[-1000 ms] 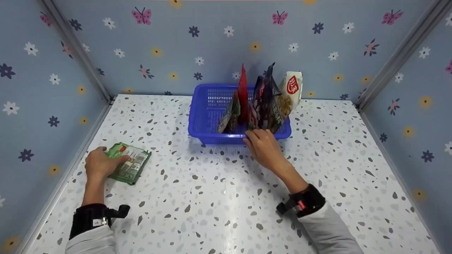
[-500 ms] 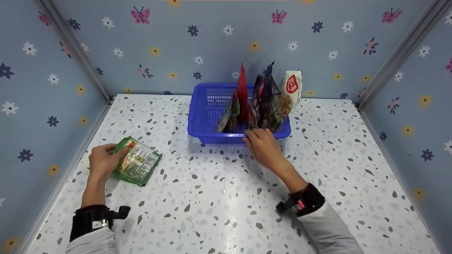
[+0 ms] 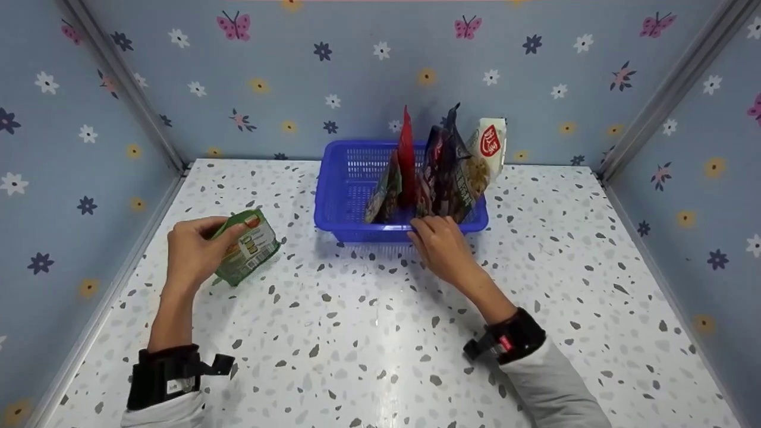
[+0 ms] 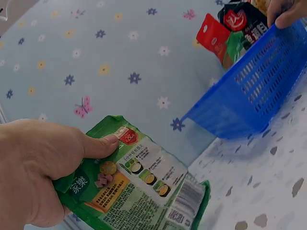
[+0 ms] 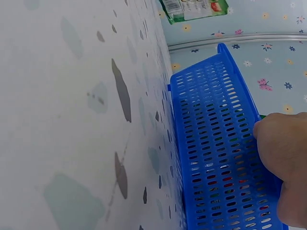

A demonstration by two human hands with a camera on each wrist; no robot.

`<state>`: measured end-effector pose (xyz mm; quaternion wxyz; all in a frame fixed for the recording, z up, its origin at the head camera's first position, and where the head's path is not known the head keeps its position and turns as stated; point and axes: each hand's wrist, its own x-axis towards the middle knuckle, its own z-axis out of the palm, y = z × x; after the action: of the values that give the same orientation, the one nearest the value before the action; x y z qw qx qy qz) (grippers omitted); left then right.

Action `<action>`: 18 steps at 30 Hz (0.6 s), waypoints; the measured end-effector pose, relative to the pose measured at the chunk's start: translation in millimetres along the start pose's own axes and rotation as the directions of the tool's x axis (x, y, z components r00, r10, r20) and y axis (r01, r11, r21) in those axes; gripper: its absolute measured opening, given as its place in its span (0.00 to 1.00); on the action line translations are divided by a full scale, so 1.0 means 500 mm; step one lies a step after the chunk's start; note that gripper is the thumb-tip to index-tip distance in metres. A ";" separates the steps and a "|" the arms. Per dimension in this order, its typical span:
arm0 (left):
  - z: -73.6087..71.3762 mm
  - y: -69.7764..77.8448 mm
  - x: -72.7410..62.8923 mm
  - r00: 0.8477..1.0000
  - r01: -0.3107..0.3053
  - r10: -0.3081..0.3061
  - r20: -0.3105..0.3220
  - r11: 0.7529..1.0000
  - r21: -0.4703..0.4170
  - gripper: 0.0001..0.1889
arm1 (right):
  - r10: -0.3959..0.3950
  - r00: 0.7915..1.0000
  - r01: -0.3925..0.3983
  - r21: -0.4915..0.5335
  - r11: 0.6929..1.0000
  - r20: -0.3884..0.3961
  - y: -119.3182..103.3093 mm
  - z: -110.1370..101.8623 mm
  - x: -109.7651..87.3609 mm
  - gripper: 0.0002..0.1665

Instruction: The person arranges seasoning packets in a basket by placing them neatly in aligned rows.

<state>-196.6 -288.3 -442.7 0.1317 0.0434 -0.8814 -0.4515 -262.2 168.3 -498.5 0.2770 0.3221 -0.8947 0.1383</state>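
Observation:
My left hand pinches a green food packet by its edge, thumb on the printed face. The packet is tilted and held above the table at the left. In the left wrist view, pictures, small text and a barcode show on the packet. At the back stands a blue plastic basket with slotted walls. My right hand grips its front rim, fingers over the edge. Inside, food packets stand upright: a small green one, a red one, dark ones and a white-topped one.
The speckled white table is bounded by flowered blue panels at the back and both sides. The basket stands close to the back panel. Its left part shows bare floor beside the small green packet. Each wrist wears a black camera strap.
My left hand has lifted the green packet off the table, tilting it up and moving it a little right and toward the back. The right hand and basket have stayed put.

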 end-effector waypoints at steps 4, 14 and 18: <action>0.018 0.065 -0.007 0.993 -0.115 0.115 -0.010 0.993 -0.031 0.16 | 0.000 1.000 0.000 0.005 1.000 -0.003 0.001 0.000 0.000 0.17; 0.107 0.235 -0.035 0.930 -0.345 0.360 0.068 0.922 -0.174 0.08 | 0.003 1.000 -0.003 -0.008 1.000 -0.020 0.001 0.006 -0.003 0.16; 0.154 0.286 -0.047 0.879 -0.423 0.461 0.121 0.872 -0.248 0.08 | 0.006 1.000 -0.006 -0.017 1.000 -0.019 -0.001 0.007 -0.003 0.16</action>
<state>-188.7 -139.0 -374.6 0.1573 -0.2142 -0.8221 -0.5036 -262.4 167.3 -502.2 0.2878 0.3157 -0.8941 0.1347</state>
